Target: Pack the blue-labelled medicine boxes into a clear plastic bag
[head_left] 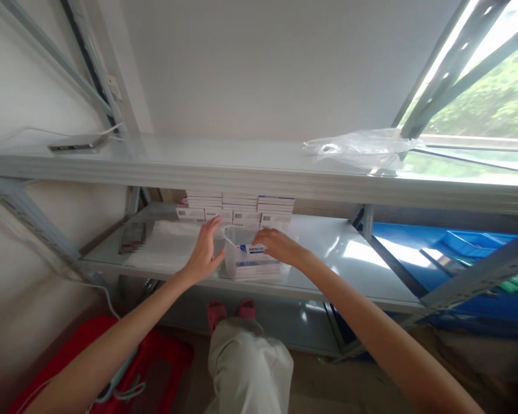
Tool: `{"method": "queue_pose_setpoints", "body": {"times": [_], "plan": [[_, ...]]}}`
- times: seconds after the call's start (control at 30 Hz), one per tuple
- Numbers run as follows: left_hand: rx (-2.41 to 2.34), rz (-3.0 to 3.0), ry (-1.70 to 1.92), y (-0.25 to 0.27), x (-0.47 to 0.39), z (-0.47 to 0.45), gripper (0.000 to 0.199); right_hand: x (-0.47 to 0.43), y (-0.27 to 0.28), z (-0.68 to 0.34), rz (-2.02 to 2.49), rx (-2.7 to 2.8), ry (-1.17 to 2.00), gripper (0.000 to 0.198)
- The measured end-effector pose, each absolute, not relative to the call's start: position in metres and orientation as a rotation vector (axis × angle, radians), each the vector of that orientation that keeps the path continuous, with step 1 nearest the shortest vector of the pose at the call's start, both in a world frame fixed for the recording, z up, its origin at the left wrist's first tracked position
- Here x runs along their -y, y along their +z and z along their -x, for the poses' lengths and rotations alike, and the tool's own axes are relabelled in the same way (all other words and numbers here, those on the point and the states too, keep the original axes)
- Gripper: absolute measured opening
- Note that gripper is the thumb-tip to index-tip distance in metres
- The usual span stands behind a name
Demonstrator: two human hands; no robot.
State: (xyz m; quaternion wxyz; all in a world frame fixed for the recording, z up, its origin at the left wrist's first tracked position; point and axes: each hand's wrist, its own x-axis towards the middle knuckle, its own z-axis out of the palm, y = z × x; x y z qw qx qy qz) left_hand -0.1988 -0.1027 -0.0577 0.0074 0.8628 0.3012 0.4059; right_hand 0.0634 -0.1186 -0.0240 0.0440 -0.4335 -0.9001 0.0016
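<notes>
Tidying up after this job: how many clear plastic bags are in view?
2. One plastic bag lies on the top shelf near the window; another bag, holding small boxes, sits on the lower shelf between both hands. Others may be hidden.

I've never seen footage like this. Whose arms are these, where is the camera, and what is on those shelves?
There is no machine here: these are a person's own bare arms, filmed by a camera worn on the head and looking forward and down. That is why the knee and pink shoes show below.

The person faces a grey metal shelf rack. On the lower shelf, the left hand rests flat against the side of a clear plastic bag that holds a stack of small white-and-blue boxes. The right hand lies on top of that stack. Whether either hand truly grips anything is hard to tell.

Behind them stand more rows of similar boxes. On the upper shelf lie an empty-looking plastic bag and a flat grey device with a cable.
</notes>
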Motion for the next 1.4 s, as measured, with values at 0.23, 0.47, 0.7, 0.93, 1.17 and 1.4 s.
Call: {"method": "queue_pose_setpoints", "body": {"times": [0.23, 0.47, 0.7, 0.93, 1.17, 1.4], "plan": [[-1.145, -2.417, 0.720, -0.141, 0.102, 0.186, 0.081, 0.081, -0.052, -0.034, 1.327, 2.946, 0.373, 0.091], [-1.486, -2.493, 0.374, -0.131, 0.117, 0.169, 0.017, 0.090, -0.069, -0.052, 1.613, 2.875, 0.259, 0.105], [-1.400, -2.523, 0.360, -0.125, 0.126, 0.180, 0.034, 0.098, -0.068, -0.057, 1.725, 2.814, 0.185, 0.103], [-1.418, -2.561, 0.460, -0.127, 0.121, 0.183, 0.028, 0.096, -0.062, -0.054, 1.765, 2.829, 0.156, 0.102], [-1.239, -2.269, 0.834, -0.105, 0.107, 0.195, 0.081, 0.115, -0.023, -0.070, 1.596, 2.587, 0.115, 0.050], [-1.264, -2.208, 1.158, -0.068, 0.086, 0.176, 0.041, 0.142, -0.027, -0.120, 2.110, 1.750, -0.111, 0.041]]}}
